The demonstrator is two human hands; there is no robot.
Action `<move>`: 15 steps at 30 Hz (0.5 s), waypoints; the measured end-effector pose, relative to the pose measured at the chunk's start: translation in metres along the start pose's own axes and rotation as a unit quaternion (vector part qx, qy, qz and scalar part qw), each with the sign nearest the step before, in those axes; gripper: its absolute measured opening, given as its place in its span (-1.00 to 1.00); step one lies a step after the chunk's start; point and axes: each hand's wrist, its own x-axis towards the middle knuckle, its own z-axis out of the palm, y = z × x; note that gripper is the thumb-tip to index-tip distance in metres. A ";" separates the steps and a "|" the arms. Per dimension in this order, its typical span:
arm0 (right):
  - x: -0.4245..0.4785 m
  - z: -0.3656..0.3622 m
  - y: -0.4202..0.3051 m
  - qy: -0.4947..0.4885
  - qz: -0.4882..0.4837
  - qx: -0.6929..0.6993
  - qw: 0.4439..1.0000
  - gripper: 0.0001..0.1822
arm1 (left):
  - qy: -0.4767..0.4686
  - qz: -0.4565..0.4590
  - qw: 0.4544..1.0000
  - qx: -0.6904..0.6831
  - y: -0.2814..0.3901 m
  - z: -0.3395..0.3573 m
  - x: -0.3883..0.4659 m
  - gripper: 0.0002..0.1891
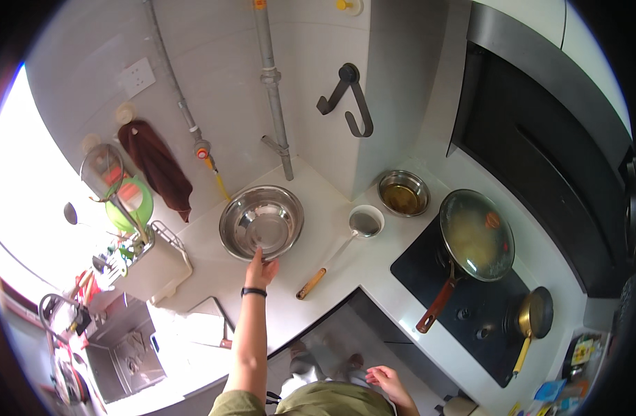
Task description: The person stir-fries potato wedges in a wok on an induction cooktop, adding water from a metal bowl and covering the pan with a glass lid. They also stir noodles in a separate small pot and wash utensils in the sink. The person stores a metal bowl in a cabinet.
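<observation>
My left hand (261, 271) reaches forward to the near rim of a wide stainless steel bowl (264, 222) standing in the counter corner. Its fingers overlap that rim; whether they grip it I cannot tell. The bowl looks bare inside. Low by my waist, over the floor, my right hand (384, 379) hangs with nothing in it and its fingers apart. Right of the steel bowl, a wooden-handled ladle (311, 283) rests its metal head on a small white bowl (381, 222). Behind that sits a smaller steel bowl (402, 193) of brownish-yellow liquid.
A lidded wok (476, 236) and a small yellow-handled pan (537, 314) stand on the black cooktop (427, 265). At left are a utensil holder (156, 260), a sink (133, 359) and a cleaver-like blade (214, 317). A range hood (536, 161) overhangs the right side.
</observation>
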 end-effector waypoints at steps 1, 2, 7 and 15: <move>-0.003 -0.008 -0.003 0.008 -0.002 0.001 1.000 -0.70 | 0.033 0.020 0.999 -0.004 0.002 -0.010 0.012 -0.59; -0.004 -0.015 -0.008 0.017 -0.006 0.002 1.000 -0.71 | 0.064 0.039 0.997 -0.010 0.005 -0.018 0.019 -0.68; -0.003 -0.024 -0.018 0.010 -0.026 -0.028 0.999 -0.72 | 0.061 0.069 0.996 0.001 -0.018 -0.010 -0.058 -0.85; 0.024 0.038 -0.048 -0.169 -0.047 -0.132 0.976 -0.75 | 0.135 0.111 0.985 -0.002 0.027 -0.109 -0.351 -0.87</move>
